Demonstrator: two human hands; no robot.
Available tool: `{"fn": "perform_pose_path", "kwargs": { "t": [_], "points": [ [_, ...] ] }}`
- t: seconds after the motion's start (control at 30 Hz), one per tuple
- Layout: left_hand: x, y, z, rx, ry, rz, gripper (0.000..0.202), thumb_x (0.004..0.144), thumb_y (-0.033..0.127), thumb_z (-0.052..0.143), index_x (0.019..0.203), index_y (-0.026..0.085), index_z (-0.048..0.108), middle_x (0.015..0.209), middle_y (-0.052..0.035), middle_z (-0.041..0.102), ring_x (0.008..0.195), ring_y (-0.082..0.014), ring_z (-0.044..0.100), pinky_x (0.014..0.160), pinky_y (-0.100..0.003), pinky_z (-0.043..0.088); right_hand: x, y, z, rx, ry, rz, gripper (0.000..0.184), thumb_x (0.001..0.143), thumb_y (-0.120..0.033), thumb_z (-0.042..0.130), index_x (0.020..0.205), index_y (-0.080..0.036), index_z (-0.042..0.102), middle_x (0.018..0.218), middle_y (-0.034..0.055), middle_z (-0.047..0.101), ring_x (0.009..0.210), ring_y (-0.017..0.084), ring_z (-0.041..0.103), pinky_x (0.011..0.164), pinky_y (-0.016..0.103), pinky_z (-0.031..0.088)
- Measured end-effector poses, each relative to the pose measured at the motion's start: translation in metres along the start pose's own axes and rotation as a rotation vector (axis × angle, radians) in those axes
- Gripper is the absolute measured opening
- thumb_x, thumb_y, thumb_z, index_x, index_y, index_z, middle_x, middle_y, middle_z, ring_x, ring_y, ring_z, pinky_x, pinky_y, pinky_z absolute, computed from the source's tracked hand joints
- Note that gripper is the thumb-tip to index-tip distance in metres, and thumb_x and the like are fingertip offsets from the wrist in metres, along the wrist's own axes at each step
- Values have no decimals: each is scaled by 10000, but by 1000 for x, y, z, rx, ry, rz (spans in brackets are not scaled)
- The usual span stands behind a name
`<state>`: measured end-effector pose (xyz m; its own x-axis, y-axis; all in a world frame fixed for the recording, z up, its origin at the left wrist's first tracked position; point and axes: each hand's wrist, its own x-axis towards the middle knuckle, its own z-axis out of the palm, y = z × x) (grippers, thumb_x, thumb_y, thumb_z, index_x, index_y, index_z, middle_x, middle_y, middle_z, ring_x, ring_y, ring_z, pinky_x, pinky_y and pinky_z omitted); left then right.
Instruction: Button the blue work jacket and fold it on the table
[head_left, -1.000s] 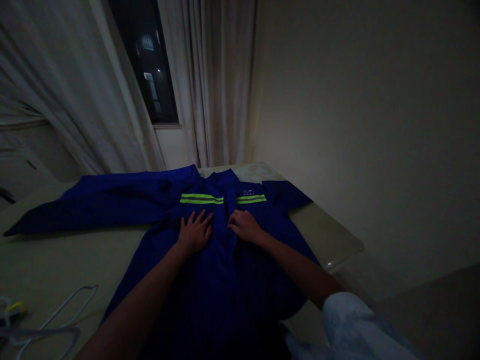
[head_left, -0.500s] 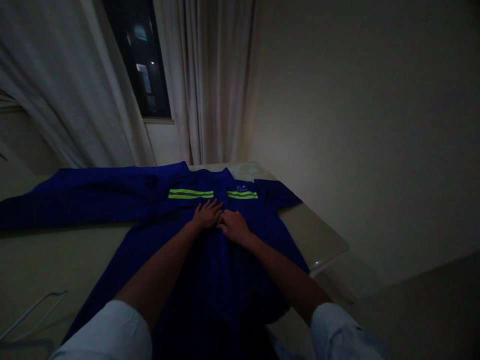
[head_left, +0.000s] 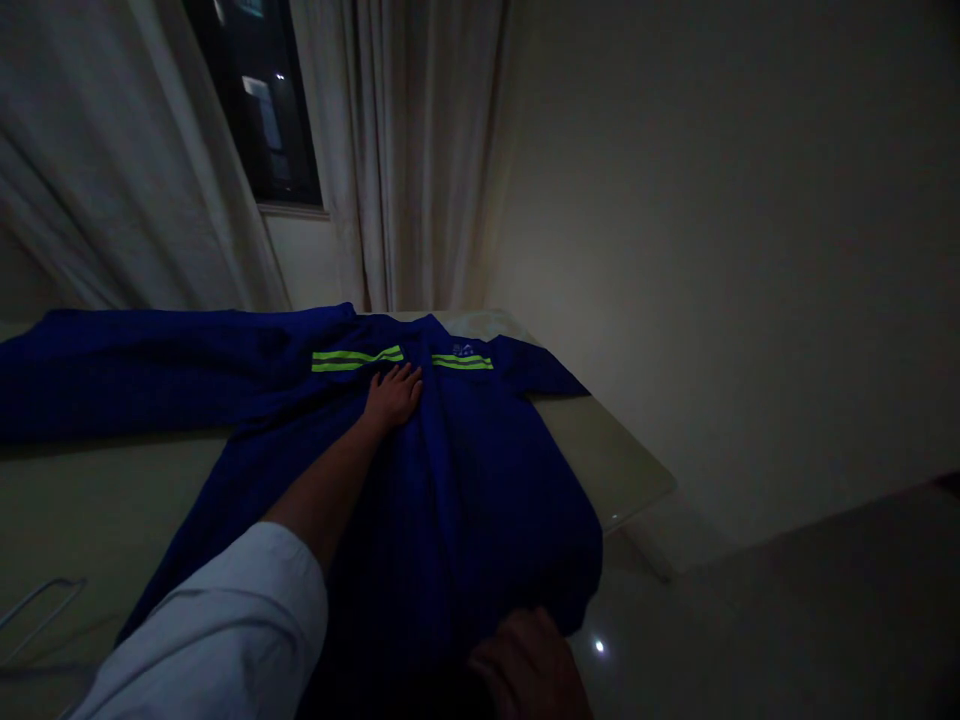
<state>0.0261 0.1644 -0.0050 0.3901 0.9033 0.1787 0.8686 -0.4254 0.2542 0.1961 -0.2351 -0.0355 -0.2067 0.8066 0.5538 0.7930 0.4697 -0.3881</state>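
A dark blue long-sleeved work jacket [head_left: 502, 470] lies spread front up, with yellow-green reflective strips across the chest and a small pale logo on the right side. My left hand [head_left: 394, 395] rests flat on its chest beside the front placket, fingers spread, just below the left strip. Low in the view, my right hand [head_left: 529, 665] is over the lower part of the jacket, fingers bent. Darkness and blur there hide whether it holds any cloth.
Beneath the jacket is a pale table [head_left: 630, 470], its corner jutting out at the right. A white wire loop [head_left: 45, 605], perhaps a hanger, lies at the lower left. Behind stand curtains [head_left: 397, 150], a dark window [head_left: 262, 110] and a bare wall [head_left: 712, 250].
My right hand has left the chest placket and come down toward me to the jacket's lower part. The left hand stays on the chest. The view has shifted slightly.
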Motion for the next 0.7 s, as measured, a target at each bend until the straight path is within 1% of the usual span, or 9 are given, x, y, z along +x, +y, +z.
{"fn": "perform_pose_path", "kwargs": {
  "t": [0.13, 0.2, 0.27, 0.33, 0.43, 0.5, 0.57, 0.63, 0.7],
  "points": [
    [-39, 25, -18, -2, 73, 86, 559, 1070, 313, 233, 1559, 156, 453, 1621, -134, 469, 1416, -302, 499, 1163, -480, 402, 22, -9, -13, 295, -2, 258, 142, 1024, -314, 644, 915, -237, 696, 884, 21, 692, 820, 160, 666, 749, 273, 504],
    [-73, 36, -26, -4, 50, 141, 531, 1061, 297, 292, 1541, 165, 476, 1582, -123, 516, 1343, -282, 564, 1107, -442, 464, 29, -9, -14, 415, -4, 356, 144, 998, -321, 684, 889, -229, 700, 968, 37, 696, 906, 168, 678, 805, 272, 521],
    [-120, 41, -33, -14, 11, 222, 510, 1070, 345, 323, 1523, 187, 497, 1555, -104, 549, 1337, -261, 574, 1129, -439, 455, 29, -7, -13, 486, -15, 398, 122, 975, -314, 714, 891, -226, 710, 999, 41, 709, 951, 182, 684, 863, 295, 523],
    [-177, 39, -36, -8, -25, 293, 530, 1081, 443, 323, 1538, 227, 480, 1562, -85, 550, 1396, -266, 532, 1192, -508, 389, 25, -2, -11, 508, -31, 416, 101, 963, -314, 730, 905, -232, 722, 959, 30, 726, 936, 190, 689, 874, 313, 519],
    [-268, 27, -33, 104, -2, 263, 631, 1046, 586, 365, 1605, 295, 388, 1641, -83, 455, 1496, -369, 412, 1206, -723, 222, 16, 0, -7, 490, -29, 456, 98, 955, -336, 739, 992, -246, 748, 945, 27, 747, 916, 200, 697, 873, 332, 521],
    [-316, 19, -29, 175, 47, 228, 667, 1032, 591, 397, 1638, 324, 319, 1685, -72, 376, 1530, -394, 349, 1208, -740, 167, 12, -4, -5, 506, -64, 457, 182, 951, -348, 745, 1108, -254, 750, 983, 32, 764, 928, 204, 709, 893, 343, 527],
    [-347, 17, -25, 213, 90, 211, 685, 1029, 552, 425, 1657, 332, 261, 1704, -56, 333, 1549, -371, 323, 1231, -680, 181, 12, -13, -4, 543, -146, 391, 236, 969, -352, 725, 1184, -256, 744, 1033, 40, 779, 965, 205, 720, 924, 346, 528],
    [-361, 20, -22, 230, 133, 191, 714, 1019, 527, 457, 1665, 327, 228, 1709, -52, 320, 1557, -348, 317, 1243, -628, 204, 21, -19, -6, 588, -244, 275, 244, 986, -362, 704, 1199, -250, 748, 1071, 45, 785, 995, 200, 728, 939, 332, 529],
    [-364, 25, -18, 234, 176, 164, 749, 1000, 542, 491, 1666, 330, 220, 1708, -54, 320, 1555, -351, 322, 1240, -622, 213, 39, -17, -9, 609, -282, 175, 267, 984, -382, 709, 1206, -240, 748, 1072, 47, 785, 990, 191, 732, 919, 309, 536]
  ]
}}
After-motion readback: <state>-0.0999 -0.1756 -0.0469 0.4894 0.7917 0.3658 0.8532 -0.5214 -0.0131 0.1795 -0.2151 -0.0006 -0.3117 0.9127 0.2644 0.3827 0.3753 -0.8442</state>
